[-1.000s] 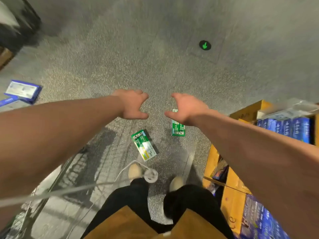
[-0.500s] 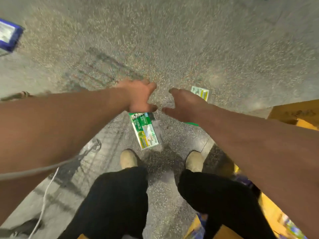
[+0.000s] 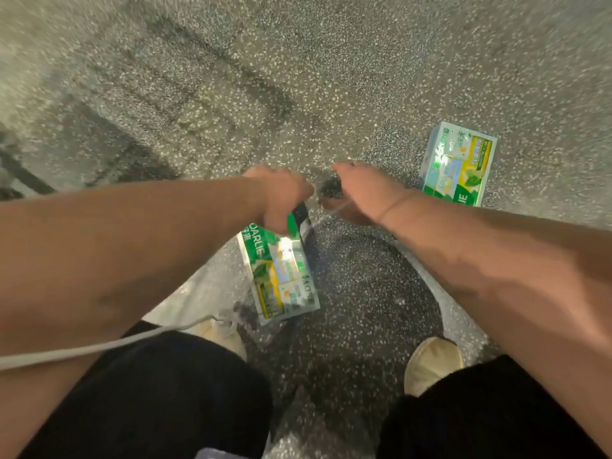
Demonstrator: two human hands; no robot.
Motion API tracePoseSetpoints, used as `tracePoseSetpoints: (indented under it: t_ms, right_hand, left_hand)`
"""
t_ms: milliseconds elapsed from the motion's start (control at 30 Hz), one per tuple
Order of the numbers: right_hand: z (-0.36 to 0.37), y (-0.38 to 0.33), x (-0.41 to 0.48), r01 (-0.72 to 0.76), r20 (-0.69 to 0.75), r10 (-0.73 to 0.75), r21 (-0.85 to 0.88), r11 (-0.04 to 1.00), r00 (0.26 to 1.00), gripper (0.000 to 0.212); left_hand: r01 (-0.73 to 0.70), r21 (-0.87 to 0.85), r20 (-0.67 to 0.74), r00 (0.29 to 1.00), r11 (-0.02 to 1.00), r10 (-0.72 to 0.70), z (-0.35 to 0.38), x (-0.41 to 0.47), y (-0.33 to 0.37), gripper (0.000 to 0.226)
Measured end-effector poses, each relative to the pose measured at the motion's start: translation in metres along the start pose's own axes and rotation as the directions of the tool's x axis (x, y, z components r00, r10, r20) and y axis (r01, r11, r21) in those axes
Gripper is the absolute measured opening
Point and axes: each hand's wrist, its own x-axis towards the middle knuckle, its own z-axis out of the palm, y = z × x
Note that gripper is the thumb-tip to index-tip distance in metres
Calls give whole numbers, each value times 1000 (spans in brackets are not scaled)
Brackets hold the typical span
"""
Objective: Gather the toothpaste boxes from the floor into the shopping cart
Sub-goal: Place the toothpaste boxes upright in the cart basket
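Slippage is judged the main risk. The left hand is laid over the upper end of the near toothpaste box at frame centre, with its fingers bent downward. Whether the carton is actually gripped cannot be told, since the fingertips are hidden. If only that end is pinched, the glossy, flat carton could swing or be dropped.

The right hand is held loosely spread and empty, between that carton and the second toothpaste box at right of centre. The second box could be overlooked or nudged away.

A white cable at lower left might be snagged.

Both boxes lie on the speckled grey floor, hard and level, with shoes planted below. No shopping cart is seen.
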Motion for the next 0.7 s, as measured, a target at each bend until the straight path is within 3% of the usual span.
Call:
tracePoseSetpoints:
  t_ms: [133, 267, 367, 533, 633, 700]
  right_hand:
    - [11, 28, 27, 33, -44, -33, -7, 999, 998, 73]
    - [18, 42, 32, 59, -54, -62, -63, 996, 997, 80]
    - [25, 50, 28, 25, -26, -26, -73, 997, 999, 78]
    - [29, 78, 30, -229, -127, 217, -90, 969, 968, 58]
    - [33, 93, 30, -471, -209, 444, -98, 877, 871, 68]
    - [38, 99, 30, -546, -213, 524, -58, 836, 825, 70]
  left_hand:
    - [-115, 116, 81, 991, 987, 106, 26, 35, 16, 95]
    - [-262, 294, 260, 947, 919, 187, 51, 48, 20, 113]
    - [-278, 374, 244, 950, 885, 195, 76, 49, 18, 107]
    - [-339, 453, 158, 941, 825, 299, 83, 55, 16, 91]
    - [-288, 378, 200, 953, 880, 227, 68, 56, 20, 97]
    - [-238, 296, 185, 964, 925, 188, 60, 57, 17, 105]
